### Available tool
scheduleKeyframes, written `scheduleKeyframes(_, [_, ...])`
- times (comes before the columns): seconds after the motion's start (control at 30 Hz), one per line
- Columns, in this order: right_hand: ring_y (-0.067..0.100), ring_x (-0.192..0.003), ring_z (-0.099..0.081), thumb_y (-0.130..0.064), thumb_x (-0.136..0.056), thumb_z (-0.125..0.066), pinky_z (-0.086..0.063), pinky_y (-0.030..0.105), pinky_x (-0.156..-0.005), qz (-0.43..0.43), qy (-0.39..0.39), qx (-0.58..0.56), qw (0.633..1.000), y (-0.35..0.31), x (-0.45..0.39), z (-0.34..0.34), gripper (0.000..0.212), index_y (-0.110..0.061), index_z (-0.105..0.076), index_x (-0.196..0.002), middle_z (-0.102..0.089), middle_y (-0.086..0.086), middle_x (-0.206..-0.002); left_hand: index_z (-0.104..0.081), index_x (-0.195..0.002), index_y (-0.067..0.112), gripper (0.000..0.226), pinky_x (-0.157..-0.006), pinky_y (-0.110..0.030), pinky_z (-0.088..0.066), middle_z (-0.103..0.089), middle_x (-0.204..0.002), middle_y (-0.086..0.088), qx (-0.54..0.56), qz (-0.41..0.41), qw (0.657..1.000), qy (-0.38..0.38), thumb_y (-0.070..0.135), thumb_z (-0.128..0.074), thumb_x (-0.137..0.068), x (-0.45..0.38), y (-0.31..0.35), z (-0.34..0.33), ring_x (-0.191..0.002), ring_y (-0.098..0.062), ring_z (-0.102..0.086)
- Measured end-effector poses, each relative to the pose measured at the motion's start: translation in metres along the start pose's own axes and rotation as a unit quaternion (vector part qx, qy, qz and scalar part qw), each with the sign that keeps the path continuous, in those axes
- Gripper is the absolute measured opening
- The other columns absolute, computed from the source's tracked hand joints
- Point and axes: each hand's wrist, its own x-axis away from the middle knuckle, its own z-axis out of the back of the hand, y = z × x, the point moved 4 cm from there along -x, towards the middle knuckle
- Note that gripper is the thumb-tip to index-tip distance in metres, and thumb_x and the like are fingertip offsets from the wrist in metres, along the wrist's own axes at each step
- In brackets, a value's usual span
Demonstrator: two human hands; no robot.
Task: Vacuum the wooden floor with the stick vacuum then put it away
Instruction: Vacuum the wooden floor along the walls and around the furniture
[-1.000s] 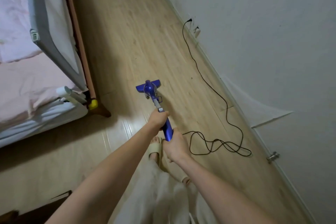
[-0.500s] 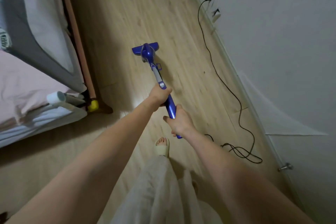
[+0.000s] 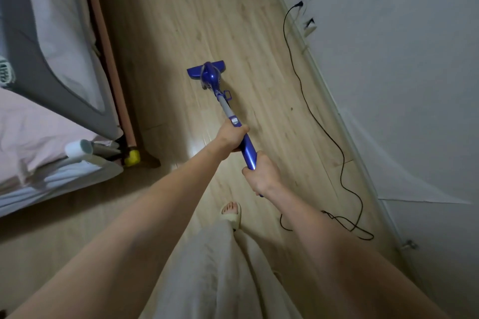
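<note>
Stick vacuum (image 3: 210,77), glossy blue plastic, flat-headed on pale grained floor (image 3: 181,21).

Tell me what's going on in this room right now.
A person is vacuuming the wooden floor with a blue stick vacuum. Both hands grip its handle, the left hand further down, the right hand nearer the top. The vacuum head sits on the floor between the bed and the wall. Its black cord trails to a wall socket.

Bare forearms, pale loose trousers (image 3: 220,274) (beige slide sandal (image 3: 231,214))
</note>
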Motion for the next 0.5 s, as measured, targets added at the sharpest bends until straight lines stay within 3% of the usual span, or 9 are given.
scheduleKeyframes(0.2, [0.031, -0.074, -0.058, -0.017, -0.085, -0.055, -0.057, 0.044, -0.07, 0.011, 0.019, 0.021, 1.0, 0.038, 0.049, 0.009, 0.024, -0.011, -0.048, -0.107, -0.058, 0.009, -0.092, -0.046, -0.097, 0.008, 0.011, -0.058, -0.027, -0.051, -0.054, -0.078, -0.006, 0.008, 0.024, 0.999, -0.022, 0.014, -0.054, -0.093, 0.048, -0.025, -0.029, -0.067, -0.017, -0.057])
scheduleKeyframes(0.3, [0.029, -0.076, -0.054, -0.018, -0.087, -0.054, -0.05, 0.036, -0.066, 0.023, 0.036, 0.063, 0.997, 0.067, 0.082, 0.02, 0.026, -0.009, -0.051, -0.111, -0.057, 0.008, -0.093, -0.048, -0.091, 0.008, 0.009, -0.062, -0.028, -0.053, -0.055, -0.076, -0.007, 0.024, 0.031, 0.999, -0.029, 0.014, -0.055, -0.093, 0.081, -0.044, -0.052, -0.065, -0.018, -0.057])
scheduleKeyframes(0.37, [0.029, -0.079, -0.051, -0.018, -0.089, -0.054, -0.042, 0.032, -0.065, 0.028, 0.048, 0.087, 0.995, 0.089, 0.106, 0.03, 0.025, -0.008, -0.052, -0.111, -0.055, 0.007, -0.093, -0.048, -0.088, 0.007, 0.008, -0.055, -0.025, -0.05, -0.054, -0.074, -0.006, 0.035, 0.025, 0.999, -0.03, 0.012, -0.053, -0.093, 0.106, -0.056, -0.073, -0.062, -0.016, -0.055])
scheduleKeyframes(0.5, [0.032, -0.084, -0.06, -0.019, -0.089, -0.054, -0.048, 0.037, -0.07, 0.027, 0.065, 0.104, 0.992, 0.141, 0.16, 0.046, 0.023, -0.009, -0.052, -0.11, -0.06, 0.01, -0.095, -0.046, -0.098, 0.003, 0.011, -0.046, -0.022, -0.048, -0.052, -0.074, -0.008, 0.041, 0.017, 0.998, -0.042, 0.01, -0.052, -0.093, 0.152, -0.085, -0.12, -0.061, -0.016, -0.054])
